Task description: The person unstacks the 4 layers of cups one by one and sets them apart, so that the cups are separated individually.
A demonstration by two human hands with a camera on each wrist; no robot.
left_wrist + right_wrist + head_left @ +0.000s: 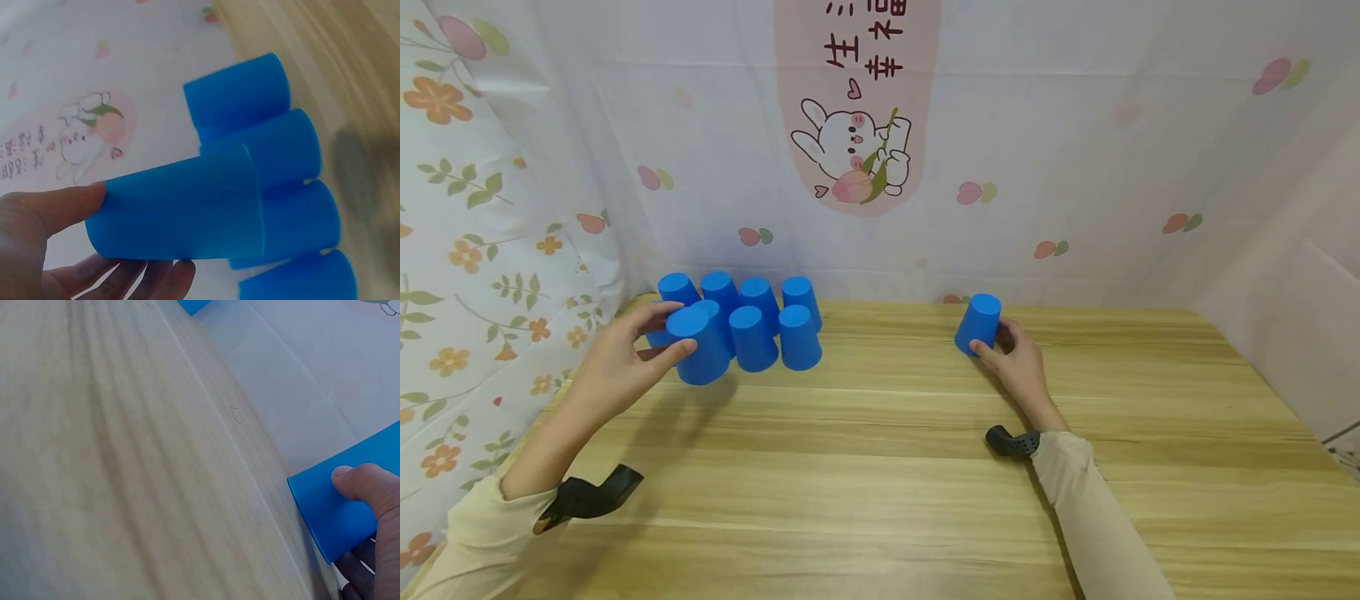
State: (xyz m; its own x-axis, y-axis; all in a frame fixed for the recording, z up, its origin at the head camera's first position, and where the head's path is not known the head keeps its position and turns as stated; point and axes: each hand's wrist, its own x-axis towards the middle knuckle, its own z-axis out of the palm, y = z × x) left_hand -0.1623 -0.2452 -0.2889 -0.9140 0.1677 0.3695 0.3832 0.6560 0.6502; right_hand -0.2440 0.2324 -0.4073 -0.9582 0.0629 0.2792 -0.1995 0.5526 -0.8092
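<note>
In the head view my left hand (625,354) grips an upside-down blue cup (703,358), thumb on the near side and fingers round the back. The left wrist view shows that cup (181,212) raised above the table, overlapping others behind it. Several more blue cups (752,340) stand upside down in two rows just beyond it, some partly hidden. Over on the right, my right hand (1021,362) holds another upside-down blue cup (979,323), slightly tilted. The right wrist view shows the thumb pressed on this cup (331,512) near its rim, low over the table.
A wooden table (865,467) fills the lower part of the head view. Behind it hangs a white cloth (1075,150) with a rabbit print, and a flowered curtain (497,217) borders the left side. Each wrist wears a black mount (598,493).
</note>
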